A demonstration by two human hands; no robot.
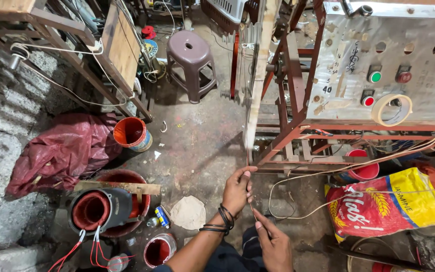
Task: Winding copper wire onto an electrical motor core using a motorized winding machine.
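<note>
A crumpled dark-red plastic sheet (64, 148) is seen at the far left on the stained concrete floor (197, 146), with an orange bucket (133, 133) just beside it. Below these, a cylindrical motor stator (99, 209) with red-lined bore and red and white leads is laid across a round red basin (127, 201). A brown plastic stool (191, 63) is set farther back. At centre, a long pale wooden strip (258, 80), flat and narrow, is held upright; its lower end is gripped by the left hand (237, 191), whose fingers are curled around it, black bands being worn at the wrist. Just below and touching the thin lower tip, the right hand (273, 242) is pinched closed on it. To the right, a red steel frame (298, 121) carrying a grey metal control panel (383, 65) with round buttons is seen, and a red-and-yellow woven sack (388, 204) lies beneath.
</note>
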